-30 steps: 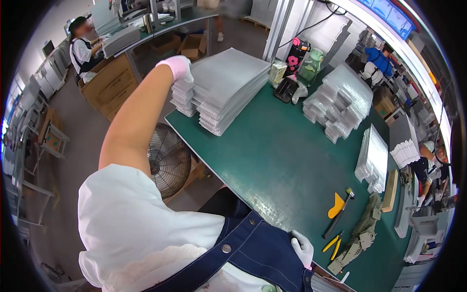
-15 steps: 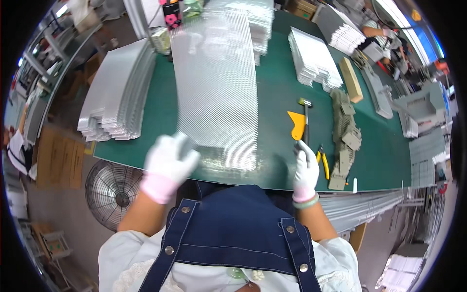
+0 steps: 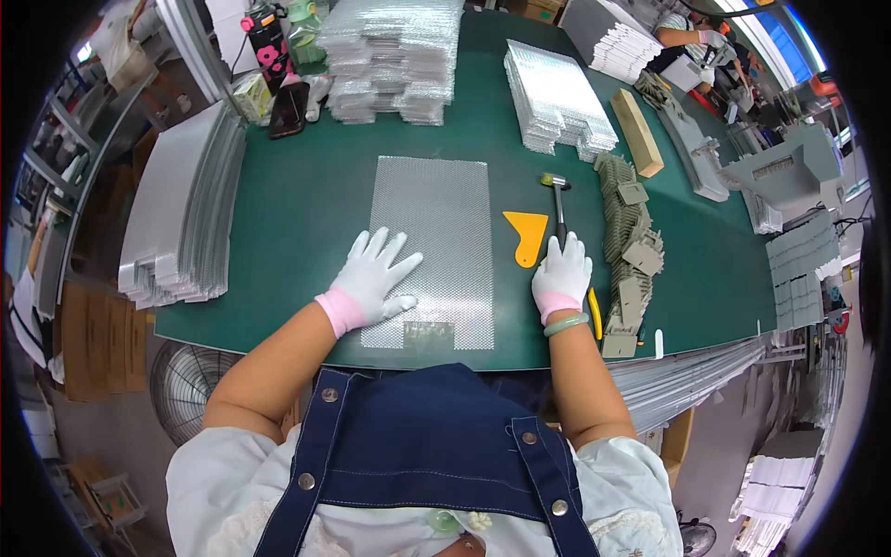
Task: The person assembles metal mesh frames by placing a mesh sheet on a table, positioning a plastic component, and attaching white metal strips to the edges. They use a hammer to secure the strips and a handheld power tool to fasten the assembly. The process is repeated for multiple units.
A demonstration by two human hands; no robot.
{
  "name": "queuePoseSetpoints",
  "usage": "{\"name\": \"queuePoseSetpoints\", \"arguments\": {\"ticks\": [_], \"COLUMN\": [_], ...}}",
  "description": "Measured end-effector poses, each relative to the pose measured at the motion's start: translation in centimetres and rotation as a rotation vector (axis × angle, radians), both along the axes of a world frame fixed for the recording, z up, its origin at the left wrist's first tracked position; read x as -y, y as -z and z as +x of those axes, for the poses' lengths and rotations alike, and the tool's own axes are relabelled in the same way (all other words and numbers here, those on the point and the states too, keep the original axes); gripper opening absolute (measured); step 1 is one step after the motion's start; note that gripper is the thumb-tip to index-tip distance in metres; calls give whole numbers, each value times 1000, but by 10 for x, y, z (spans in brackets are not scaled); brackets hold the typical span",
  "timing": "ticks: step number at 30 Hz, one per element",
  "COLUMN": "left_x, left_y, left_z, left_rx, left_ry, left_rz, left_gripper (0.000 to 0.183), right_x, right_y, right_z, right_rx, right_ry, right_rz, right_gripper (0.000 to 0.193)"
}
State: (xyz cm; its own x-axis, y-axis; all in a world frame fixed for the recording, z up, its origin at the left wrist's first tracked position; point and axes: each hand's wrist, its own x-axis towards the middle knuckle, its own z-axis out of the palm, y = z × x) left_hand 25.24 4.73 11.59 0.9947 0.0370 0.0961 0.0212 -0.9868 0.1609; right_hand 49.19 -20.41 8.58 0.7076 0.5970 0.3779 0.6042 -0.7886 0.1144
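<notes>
A person in a white short-sleeved top and navy bib apron stands at a dark green worktable (image 3: 306, 251), seen from above. A thin, translucent silvery sheet with a fine mesh-like texture (image 3: 436, 232) lies flat on the table in front of the person, a little left of centre, its near edge notched and close to the table's near edge.

The left hand in a white glove with a pink cuff (image 3: 373, 277) rests palm down on the sheet's near left part, fingers and thumb spread apart, gripping nothing. The right hand in a matching glove (image 3: 563, 274) is palm down to the right of the sheet, at the near end of a dark-handled hammer (image 3: 560, 209); whether its fingers close on the handle cannot be told.

Between sheet and hammer lies a flat yellow scraper (image 3: 527, 239). Yellow-handled pliers (image 3: 595, 316) show just right of the right wrist, and beyond them runs a long row of overlapping grey-beige plates (image 3: 631, 251).

At the table's left stands a tall stack of silvery-grey sheets (image 3: 181, 200). At the far side, left of centre, is a pile of clear, shiny bubble-textured sheets (image 3: 394, 65), with a dark phone (image 3: 289, 110) to its left.
</notes>
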Motion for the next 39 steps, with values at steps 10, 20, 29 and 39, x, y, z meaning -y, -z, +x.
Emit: {"name": "queuePoseSetpoints", "arguments": {"ticks": [10,20,29,39], "left_x": [-1,-240,-261,-253], "left_y": [-16,-188,-231,-273], "left_z": [7,137,201,192], "left_rx": [-44,754,97,1142], "left_ry": [-6,-615,-934,-245], "left_rz": [-49,-234,-34,-811], "left_gripper": [74,51,48,50], "right_x": [-16,-215,-352,-348], "right_y": [-20,-160,-190,-223], "right_z": [7,60,130,131], "right_rx": [-137,-426,-820,-750], "right_ry": [-223,-693,-386,-718], "right_rz": [-33,609,595,1265], "right_gripper": [45,62,87,61]}}
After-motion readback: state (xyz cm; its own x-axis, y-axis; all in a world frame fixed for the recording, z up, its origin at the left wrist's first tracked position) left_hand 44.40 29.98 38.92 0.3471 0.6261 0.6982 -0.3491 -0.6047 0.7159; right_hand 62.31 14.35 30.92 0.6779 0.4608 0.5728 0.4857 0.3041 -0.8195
